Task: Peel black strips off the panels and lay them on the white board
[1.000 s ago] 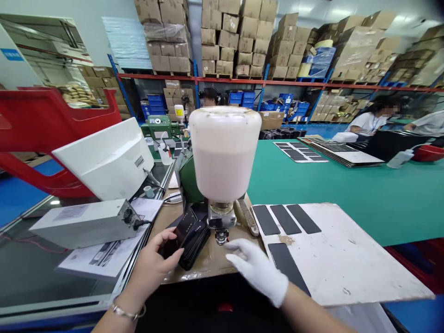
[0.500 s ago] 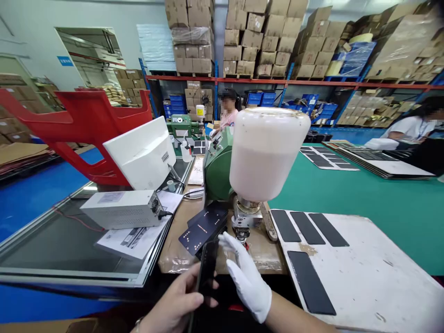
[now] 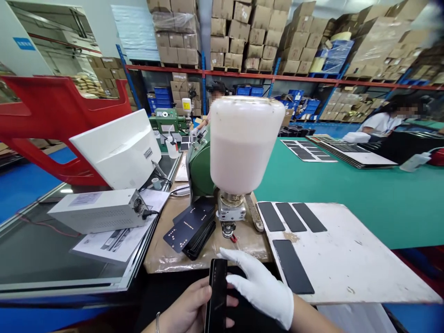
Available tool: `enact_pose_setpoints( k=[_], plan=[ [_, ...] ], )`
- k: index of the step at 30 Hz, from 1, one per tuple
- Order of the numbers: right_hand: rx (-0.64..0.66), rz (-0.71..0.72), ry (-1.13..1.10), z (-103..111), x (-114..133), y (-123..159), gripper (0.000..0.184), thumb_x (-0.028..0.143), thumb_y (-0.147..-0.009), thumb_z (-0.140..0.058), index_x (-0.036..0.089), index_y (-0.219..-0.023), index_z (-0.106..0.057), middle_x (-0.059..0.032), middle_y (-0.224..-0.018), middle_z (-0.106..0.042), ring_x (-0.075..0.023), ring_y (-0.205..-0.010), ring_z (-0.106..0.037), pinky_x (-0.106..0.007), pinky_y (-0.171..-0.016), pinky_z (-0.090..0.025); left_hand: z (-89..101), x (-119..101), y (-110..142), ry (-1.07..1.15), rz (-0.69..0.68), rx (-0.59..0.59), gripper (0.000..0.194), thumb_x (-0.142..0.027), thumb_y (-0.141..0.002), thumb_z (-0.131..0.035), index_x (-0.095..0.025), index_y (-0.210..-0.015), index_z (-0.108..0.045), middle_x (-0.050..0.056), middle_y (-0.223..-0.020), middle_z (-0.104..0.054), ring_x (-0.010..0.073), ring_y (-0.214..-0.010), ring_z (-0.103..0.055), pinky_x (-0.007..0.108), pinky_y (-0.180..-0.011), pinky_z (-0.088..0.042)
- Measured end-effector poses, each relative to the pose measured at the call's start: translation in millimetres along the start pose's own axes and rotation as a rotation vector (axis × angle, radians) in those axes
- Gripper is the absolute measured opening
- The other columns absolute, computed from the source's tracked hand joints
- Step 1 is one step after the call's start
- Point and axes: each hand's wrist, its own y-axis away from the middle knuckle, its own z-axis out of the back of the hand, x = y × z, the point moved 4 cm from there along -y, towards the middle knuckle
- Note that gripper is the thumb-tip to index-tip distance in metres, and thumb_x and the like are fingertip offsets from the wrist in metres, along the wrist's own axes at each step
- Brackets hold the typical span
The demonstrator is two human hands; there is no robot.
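Note:
My bare left hand (image 3: 189, 303) grips a narrow, glossy black panel (image 3: 218, 296) upright by its edges, low in the view. My right hand (image 3: 262, 289), in a white glove, is just right of that panel. Its fingers are stretched out, with the thumb tip against or very near the panel's edge; contact is hard to tell. Beyond the hands lies a fanned stack of black sheets with copper dots (image 3: 192, 226). To its right stands a green machine (image 3: 200, 169), carrying a big translucent bottle of whitish liquid (image 3: 243, 148) above a metal roller head (image 3: 231, 222).
On the right, a white board (image 3: 347, 259) bears several dark rectangular panels (image 3: 293, 266) on a green table (image 3: 360, 194). A grey power box (image 3: 100, 210), a white monitor (image 3: 120, 150) and a red stool (image 3: 62, 111) occupy the left. Other people sit farther back.
The view has swung slightly right. My gloved hand has lowered and turned, its fingers now pointing more to the left. The black panel stays in my left hand, nearer my body and away from the stack.

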Motion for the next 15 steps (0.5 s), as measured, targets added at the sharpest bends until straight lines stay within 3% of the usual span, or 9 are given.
enact_pose_setpoints(
  k=[3,6,9,11,12,15],
  plan=[
    [-0.044,-0.034,0.077,11,2,5,0.044,0.013,-0.072,-0.060,0.026,-0.114,-0.059,-0.0038,-0.116,-0.060,-0.0215,-0.110,-0.054,-0.039,-0.099,-0.039,-6.4,5,-6,0.032,0.034,0.018,0.040,-0.035,-0.072,-0.071,-0.014,-0.105,-0.067,0.015,-0.111,-0.064,0.0312,-0.105,-0.057,0.042,-0.086,-0.046],
    [-0.122,-0.078,0.118,30,2,11,0.033,0.007,-0.062,-0.062,0.023,-0.091,-0.062,-0.0019,-0.105,-0.063,-0.0195,-0.098,-0.058,-0.033,-0.090,-0.045,-9.0,7,-10,0.084,0.005,0.018,0.037,-0.031,-0.076,-0.067,-0.012,-0.107,-0.066,0.015,-0.106,-0.065,0.0247,-0.097,-0.060,0.036,-0.087,-0.044],
    [0.017,-0.151,0.124,50,-4,20,0.020,0.009,-0.062,-0.063,0.022,-0.077,-0.064,0.0011,-0.078,-0.065,-0.0158,-0.072,-0.060,-0.026,-0.066,-0.049,-7.2,0,-12,0.122,-0.093,0.003,0.039,-0.029,-0.073,-0.071,-0.014,-0.109,-0.065,0.010,-0.099,-0.065,0.0145,-0.079,-0.058,0.027,-0.075,-0.044],
    [0.041,-0.101,0.119,67,-6,27,0.012,0.012,-0.066,-0.062,0.022,-0.072,-0.065,0.0016,-0.069,-0.064,-0.0146,-0.064,-0.060,-0.025,-0.060,-0.048,-5.3,-10,-15,0.128,-0.154,0.034,0.049,-0.038,-0.067,-0.075,-0.016,-0.110,-0.064,0.006,-0.092,-0.063,0.0098,-0.067,-0.052,0.023,-0.065,-0.041],
    [-0.015,-0.027,0.116,78,-6,30,0.010,0.013,-0.068,-0.061,0.022,-0.071,-0.064,0.0008,-0.070,-0.064,-0.0150,-0.066,-0.060,-0.026,-0.062,-0.048,-3.7,-15,-17,0.132,-0.177,0.053,0.057,-0.048,-0.064,-0.074,-0.015,-0.110,-0.064,0.004,-0.089,-0.061,0.0085,-0.063,-0.050,0.022,-0.061,-0.040],
    [-0.350,0.163,0.100,108,-6,42,0.013,0.011,-0.074,-0.054,0.022,-0.070,-0.059,-0.0025,-0.082,-0.066,-0.0170,-0.079,-0.062,-0.031,-0.072,-0.049,0.3,-32,-30,0.110,-0.176,0.174,0.069,-0.073,-0.063,-0.057,-0.015,-0.099,-0.066,0.002,-0.073,-0.060,0.0061,-0.050,-0.046,0.020,-0.049,-0.036]
  ],
)
